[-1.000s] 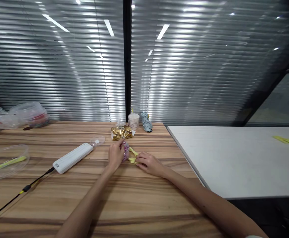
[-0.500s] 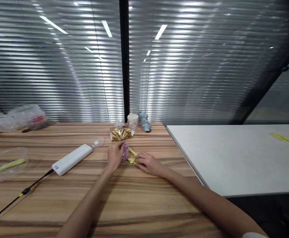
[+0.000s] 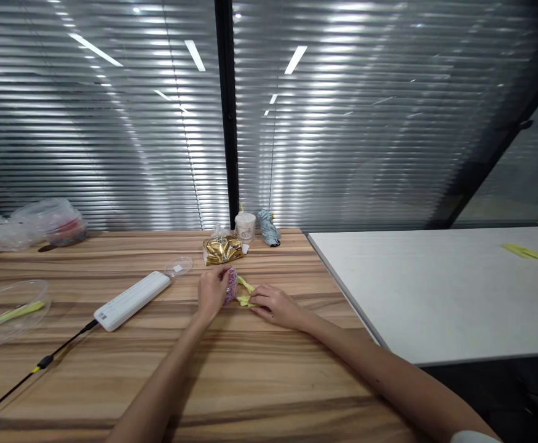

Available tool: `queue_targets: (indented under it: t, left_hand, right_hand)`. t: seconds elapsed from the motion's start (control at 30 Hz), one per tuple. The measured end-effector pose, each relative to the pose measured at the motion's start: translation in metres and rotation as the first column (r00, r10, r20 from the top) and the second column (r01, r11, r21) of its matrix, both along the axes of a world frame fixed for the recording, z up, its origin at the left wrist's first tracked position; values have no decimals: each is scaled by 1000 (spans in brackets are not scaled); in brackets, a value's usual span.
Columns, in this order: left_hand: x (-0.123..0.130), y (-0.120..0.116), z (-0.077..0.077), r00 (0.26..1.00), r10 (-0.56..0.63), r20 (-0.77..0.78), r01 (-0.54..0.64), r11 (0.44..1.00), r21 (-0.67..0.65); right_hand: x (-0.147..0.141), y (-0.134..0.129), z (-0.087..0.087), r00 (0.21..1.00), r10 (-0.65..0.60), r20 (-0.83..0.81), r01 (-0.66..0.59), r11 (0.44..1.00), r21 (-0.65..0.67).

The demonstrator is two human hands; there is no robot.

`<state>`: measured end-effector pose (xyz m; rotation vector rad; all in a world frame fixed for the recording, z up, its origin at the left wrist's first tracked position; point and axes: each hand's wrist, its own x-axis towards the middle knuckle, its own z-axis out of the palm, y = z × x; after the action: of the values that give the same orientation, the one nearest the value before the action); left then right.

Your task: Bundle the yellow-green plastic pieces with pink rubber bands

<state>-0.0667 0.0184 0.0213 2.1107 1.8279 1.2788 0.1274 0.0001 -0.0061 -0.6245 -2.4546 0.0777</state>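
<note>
Since a round thing would roll on a flat surface, the left hand (image 3: 212, 292) appears to curl closed around the round pink bundle (image 3: 230, 287), which sits in clear wrap near the middle of the wooden tabletop (image 3: 273, 394), its fingers wrapped over the side. The right hand (image 3: 274, 306) lies low and narrow, its fingertips (image 3: 256, 298) on the pale yellow strip (image 3: 245, 300) that runs out from the bundle; that placement seems meant to pin the strip down, though I cannot tell whether those fingers actually pinch it. Both hands work close together, well in from the tabletop's near edge. Toward the far edge stand a gold foil bag (image 3: 223, 250), a paper cup (image 3: 245, 226) and a pale blue wrapped bundle (image 3: 267, 227), set back from the working spot, with a clear round lid (image 3: 179, 266) nearby. A white power strip (image 3: 130, 301) lies diagonally to the left, its black cable (image 3: 42, 363) trailing off the near-left corner (a yellow band marks the cable). Further left, a clear plastic dish (image 3: 10, 314) holds a yellow strip (image 3: 15, 314). Beyond the right edge, a white table (image 3: 435, 289) carries more yellow strips (image 3: 527, 253).
</note>
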Motion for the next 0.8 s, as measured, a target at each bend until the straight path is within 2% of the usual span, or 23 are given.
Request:
queue_targets:
  t: [0.33,0.8]
  left_hand:
    - [0,0,1,998,43,-51,-44,999,-31]
    - [1,1,2,1000,-18,2,18,1000,24]
  right_hand:
    - [0,1,-2,1000,2,-17,-1,1000,11]
    - [-1,0,0,1000,3,-13,-3,1000,-6]
